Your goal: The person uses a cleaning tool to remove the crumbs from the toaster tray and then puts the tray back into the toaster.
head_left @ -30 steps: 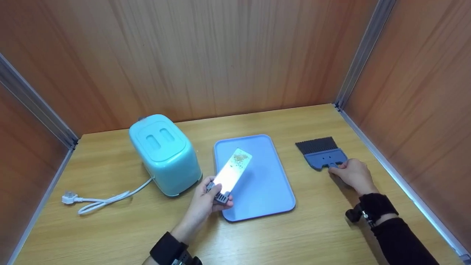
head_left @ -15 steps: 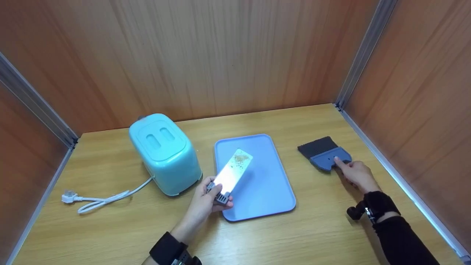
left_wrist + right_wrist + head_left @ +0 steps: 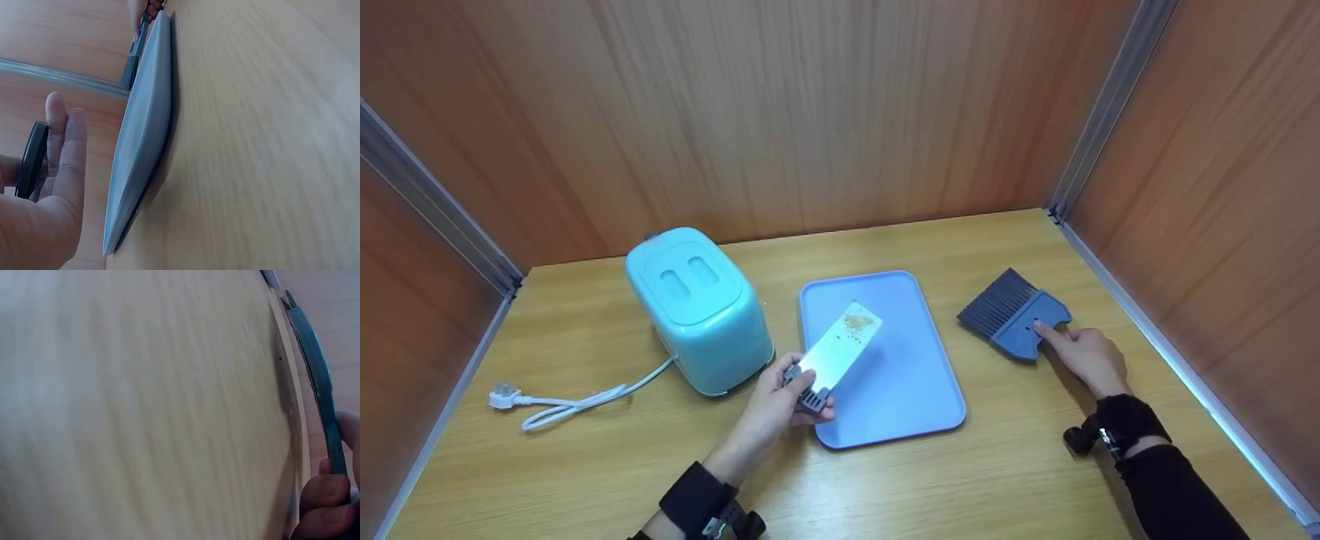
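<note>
Lengthwise, rightward and away; silver panel (image 3: 838, 349)

The wooden table (image 3: 900, 491) bears a turquoise appliance (image 3: 701, 319) (white cord (image 3: 589, 403) looped alongside) and a blue tray (image 3: 904, 382).

brush (image 3: 1024, 326): blue, dark bristles (image 3: 997, 301) | slab (image 3: 837, 352): silvery, tan-speckled | tray (image 3: 901, 382): periwinkle | appliance (image 3: 701, 319): turquoise | tabletop (image 3: 930, 487): yellowish, wood-grained

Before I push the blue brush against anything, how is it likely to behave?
The blue brush will probably flex at its dark bristles, which look thin and separate. Its blue body, pinched by the right hand, should stay stiff, since it looks like solid plastic. It is likely light too: the right wrist view shows it thin edge-on.
</note>
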Available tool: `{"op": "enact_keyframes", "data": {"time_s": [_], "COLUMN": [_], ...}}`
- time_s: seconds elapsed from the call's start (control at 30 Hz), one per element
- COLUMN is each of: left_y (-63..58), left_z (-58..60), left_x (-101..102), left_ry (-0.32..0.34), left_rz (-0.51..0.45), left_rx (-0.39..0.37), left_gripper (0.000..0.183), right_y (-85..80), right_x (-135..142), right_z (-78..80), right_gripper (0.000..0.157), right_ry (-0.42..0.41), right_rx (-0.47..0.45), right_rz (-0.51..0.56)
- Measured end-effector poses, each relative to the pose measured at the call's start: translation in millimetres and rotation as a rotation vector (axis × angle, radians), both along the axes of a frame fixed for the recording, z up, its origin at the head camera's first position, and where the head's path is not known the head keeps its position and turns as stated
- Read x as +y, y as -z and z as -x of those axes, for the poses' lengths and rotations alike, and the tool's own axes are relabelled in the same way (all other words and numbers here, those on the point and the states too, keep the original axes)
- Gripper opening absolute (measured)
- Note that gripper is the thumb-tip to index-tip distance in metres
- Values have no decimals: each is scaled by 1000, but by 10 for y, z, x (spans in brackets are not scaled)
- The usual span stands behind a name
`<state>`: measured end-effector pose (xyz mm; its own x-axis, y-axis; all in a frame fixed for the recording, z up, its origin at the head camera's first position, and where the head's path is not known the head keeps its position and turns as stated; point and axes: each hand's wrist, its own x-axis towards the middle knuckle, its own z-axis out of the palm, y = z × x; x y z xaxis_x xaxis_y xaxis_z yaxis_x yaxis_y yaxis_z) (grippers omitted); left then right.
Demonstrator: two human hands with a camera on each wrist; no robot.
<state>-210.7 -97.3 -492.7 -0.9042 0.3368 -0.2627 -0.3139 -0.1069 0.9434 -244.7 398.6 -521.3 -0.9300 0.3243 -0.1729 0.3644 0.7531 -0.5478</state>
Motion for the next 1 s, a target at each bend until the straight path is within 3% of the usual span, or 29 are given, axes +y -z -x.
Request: {"op": "enact_keyframes", "data": {"time_s": [0.2,0.47,0.83,1.0], "left_y": [-43,-85,-109,-115], "left_z": [11,51,102,123], "left_x": [-32,-64,-37,-21], "left_ry": [13,46,111,133], "left_rz": [34,85,120,141], "left_rx": [1,-3,-4,8], "left_gripper": [30,25,23,22], "right_y": [1,-138,-485,-584], "right_x": [-41,-279,-922,-1270], "right_z": [-47,-94,-185,-222], "right_gripper": [76,74,71,69], "right_ry": [2,-4,-123,-184], "right_rx": [55,178,295,297], "right_rz": [4,17,116,162]}}
